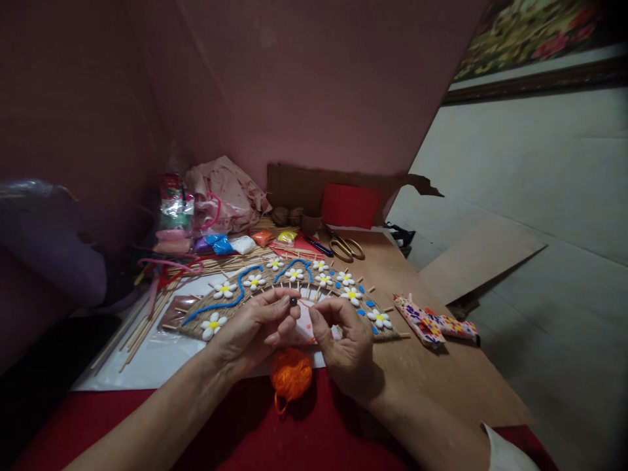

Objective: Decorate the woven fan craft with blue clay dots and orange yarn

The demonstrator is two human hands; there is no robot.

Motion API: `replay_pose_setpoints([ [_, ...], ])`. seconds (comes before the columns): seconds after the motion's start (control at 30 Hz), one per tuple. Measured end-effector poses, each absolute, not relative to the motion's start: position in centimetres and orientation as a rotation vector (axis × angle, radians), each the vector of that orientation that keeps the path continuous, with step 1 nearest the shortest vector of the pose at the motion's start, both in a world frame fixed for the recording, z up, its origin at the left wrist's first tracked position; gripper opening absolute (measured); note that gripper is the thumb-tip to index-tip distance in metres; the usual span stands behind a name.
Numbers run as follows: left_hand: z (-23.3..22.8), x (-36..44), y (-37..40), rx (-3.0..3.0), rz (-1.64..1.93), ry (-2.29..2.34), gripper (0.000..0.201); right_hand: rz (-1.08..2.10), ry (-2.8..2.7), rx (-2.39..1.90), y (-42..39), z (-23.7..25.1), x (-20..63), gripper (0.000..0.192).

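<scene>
My left hand (259,322) pinches a small round black bead (293,301) between thumb and forefinger. A thin reddish strand (305,303) runs from near the bead towards my right hand (346,343), whose thumb and forefinger are closed on its end. Between the hands lies a pale pink dotted cloth piece (305,322), partly hidden by the fingers. Just below them, an orange yarn ball (291,374) rests at the table's front. Behind my hands is a twine-wrapped arch (265,293) bearing white clay daisies, blue wavy lines and blue leaf shapes, with sticks poking out.
Gold-handled scissors (347,248), clay packets (243,244) and a brown pot (311,224) stand behind the arch. Wooden sticks (132,347) lie left on white sheeting. A flowered cloth figure (434,320) lies right, on brown board (441,379). Pink fabric (228,190) is bundled at the back.
</scene>
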State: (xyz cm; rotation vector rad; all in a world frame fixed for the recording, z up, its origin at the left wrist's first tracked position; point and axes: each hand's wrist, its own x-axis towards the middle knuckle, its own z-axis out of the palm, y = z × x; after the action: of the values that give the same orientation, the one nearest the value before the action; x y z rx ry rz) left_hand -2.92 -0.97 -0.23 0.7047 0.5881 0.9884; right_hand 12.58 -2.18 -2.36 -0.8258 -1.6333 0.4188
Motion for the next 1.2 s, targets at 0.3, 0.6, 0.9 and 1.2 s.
replay_pose_setpoints([
  [0.3, -0.41, -2.90, -0.91, 0.709, 0.995, 0.623, 0.014, 0.386, -1.686, -0.851, -2.28, -2.32, 12.70, 0.005],
  [0.6, -0.25, -2.90, -0.97, 0.682, 0.987, 0.616, 0.015, 0.341, -1.702, -0.882, -2.26, -2.50, 12.79, 0.008],
  [0.9, -0.24, -2.93, -1.04, 0.695, 0.992, 0.627, 0.017, 0.342, -1.707, -0.887, -2.22, -2.61, 12.85, 0.008],
  [1.2, -0.24, -2.85, -0.92, 0.688, 0.996, 0.613, 0.014, 0.308, -1.707, -0.866, -2.28, -2.42, 12.80, 0.009],
])
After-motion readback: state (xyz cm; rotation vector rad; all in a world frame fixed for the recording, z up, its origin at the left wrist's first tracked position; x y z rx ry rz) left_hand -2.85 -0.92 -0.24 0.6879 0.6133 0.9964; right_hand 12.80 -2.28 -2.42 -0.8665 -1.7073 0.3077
